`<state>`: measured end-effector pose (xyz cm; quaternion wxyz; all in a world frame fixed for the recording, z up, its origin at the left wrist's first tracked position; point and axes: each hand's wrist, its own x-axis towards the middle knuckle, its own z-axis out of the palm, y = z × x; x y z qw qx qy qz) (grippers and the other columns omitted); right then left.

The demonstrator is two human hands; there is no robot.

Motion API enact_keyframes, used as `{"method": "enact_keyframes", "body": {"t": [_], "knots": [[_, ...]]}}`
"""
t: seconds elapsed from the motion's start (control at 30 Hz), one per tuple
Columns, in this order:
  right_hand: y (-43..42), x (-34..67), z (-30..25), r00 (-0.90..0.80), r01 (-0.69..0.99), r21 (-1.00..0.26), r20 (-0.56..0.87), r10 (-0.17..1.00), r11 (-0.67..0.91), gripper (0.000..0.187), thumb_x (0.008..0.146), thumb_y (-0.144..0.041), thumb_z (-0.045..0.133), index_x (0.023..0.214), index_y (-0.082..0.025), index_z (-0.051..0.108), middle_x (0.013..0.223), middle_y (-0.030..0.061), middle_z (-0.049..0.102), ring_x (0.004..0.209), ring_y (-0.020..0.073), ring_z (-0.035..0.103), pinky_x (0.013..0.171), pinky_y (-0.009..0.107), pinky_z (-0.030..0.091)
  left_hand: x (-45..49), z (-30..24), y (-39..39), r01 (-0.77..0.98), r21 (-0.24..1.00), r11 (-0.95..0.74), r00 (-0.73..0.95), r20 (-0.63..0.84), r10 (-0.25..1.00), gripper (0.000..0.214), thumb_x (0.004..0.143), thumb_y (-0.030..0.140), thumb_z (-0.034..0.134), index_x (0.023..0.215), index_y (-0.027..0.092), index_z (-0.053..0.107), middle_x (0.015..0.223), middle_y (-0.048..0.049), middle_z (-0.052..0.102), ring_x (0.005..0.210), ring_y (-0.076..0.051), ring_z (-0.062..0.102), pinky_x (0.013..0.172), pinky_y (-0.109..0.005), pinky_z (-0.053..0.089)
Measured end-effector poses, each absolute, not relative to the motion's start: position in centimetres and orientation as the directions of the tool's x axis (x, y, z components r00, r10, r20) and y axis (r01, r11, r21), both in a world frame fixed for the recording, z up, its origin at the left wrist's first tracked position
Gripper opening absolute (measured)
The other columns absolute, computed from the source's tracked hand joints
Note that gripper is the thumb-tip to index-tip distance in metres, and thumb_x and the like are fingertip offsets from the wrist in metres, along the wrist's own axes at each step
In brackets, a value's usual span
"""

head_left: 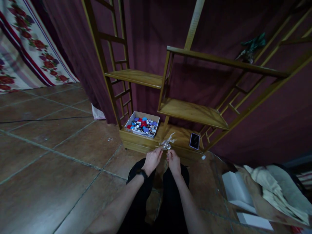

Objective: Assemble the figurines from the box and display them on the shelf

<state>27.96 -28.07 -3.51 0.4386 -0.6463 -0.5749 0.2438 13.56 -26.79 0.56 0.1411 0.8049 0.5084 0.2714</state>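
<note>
A small clear, glass-like figurine, with pale branching parts on top like a deer's antlers, is held up in front of the low shelf. My left hand, with a black band on its wrist, has its fingers closed on the figurine's left side. On the other side, my right hand is closed in a pinch just below the figurine's right end. Whether something small sits between those right fingertips is too small to make out. Both hands are above my knees.
On the wooden shelf unit, the bottom board bears an open box of colourful small items and a phone. White foam-like blocks and pale cloth lie at right. A dark cable crosses the tiled floor.
</note>
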Motion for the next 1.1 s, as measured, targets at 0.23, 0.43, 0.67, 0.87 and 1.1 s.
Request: {"method": "enact_keyframes", "body": {"t": [0.23, 0.43, 0.67, 0.87, 1.1], "knots": [[-28.3, 27.9, -3.1, 0.218, 0.551, -0.834, 0.190, 0.957, 0.040, 0.026, 0.087, -0.031, 0.030, 0.087, -0.022, 0.055, 0.075, -0.0003, 0.062, 0.055, 0.0114, 0.056, 0.058, 0.022, 0.042, 13.5, 0.5, -26.4, 0.622, 0.644, -0.445, 0.286, 0.342, 0.895, 0.030, 0.085, 0.029, 0.043, 0.111, 0.025, 0.058, 0.109, -0.0035, 0.064, 0.098, -0.016, 0.059, 0.084, -0.026, 0.044], [-28.2, 28.0, -3.4, 0.219, 0.571, -0.820, 0.186, 0.958, 0.029, 0.026, 0.087, -0.030, 0.030, 0.088, -0.022, 0.054, 0.075, -0.0004, 0.062, 0.059, 0.0121, 0.057, 0.060, 0.022, 0.041, 13.4, 0.4, -26.3, 0.594, 0.678, -0.434, 0.292, 0.320, 0.901, 0.027, 0.085, 0.029, 0.045, 0.105, 0.024, 0.062, 0.107, -0.0037, 0.065, 0.098, -0.017, 0.059, 0.086, -0.027, 0.044], [-27.9, 28.1, -3.8, 0.207, 0.587, -0.809, 0.179, 0.962, 0.024, 0.027, 0.088, -0.031, 0.027, 0.088, -0.021, 0.052, 0.076, 0.0002, 0.062, 0.059, 0.0124, 0.057, 0.060, 0.023, 0.041, 13.6, 0.0, -26.4, 0.663, 0.555, -0.503, 0.318, 0.399, 0.860, 0.025, 0.086, 0.029, 0.043, 0.103, 0.022, 0.061, 0.100, -0.0031, 0.066, 0.090, -0.014, 0.061, 0.076, -0.023, 0.045], [-27.8, 28.2, -3.9, 0.217, 0.578, -0.816, 0.166, 0.962, 0.010, 0.025, 0.087, -0.030, 0.029, 0.087, -0.022, 0.053, 0.078, 0.0006, 0.062, 0.060, 0.0124, 0.059, 0.057, 0.023, 0.043, 13.9, 0.0, -27.0, 0.792, 0.300, -0.532, 0.416, 0.373, 0.830, 0.027, 0.090, 0.029, 0.034, 0.097, 0.018, 0.057, 0.084, -0.0055, 0.065, 0.073, -0.017, 0.062, 0.064, -0.026, 0.043], [-28.1, 28.5, -3.8, 0.211, 0.602, -0.798, 0.175, 0.962, 0.013, 0.023, 0.086, -0.026, 0.030, 0.088, -0.021, 0.053, 0.077, 0.0017, 0.062, 0.059, 0.0134, 0.058, 0.057, 0.023, 0.043, 13.8, 0.0, -27.4, 0.770, 0.126, -0.626, 0.545, 0.381, 0.747, 0.021, 0.089, 0.019, 0.033, 0.100, 0.016, 0.051, 0.082, -0.0069, 0.062, 0.073, -0.018, 0.060, 0.064, -0.028, 0.042]]}}
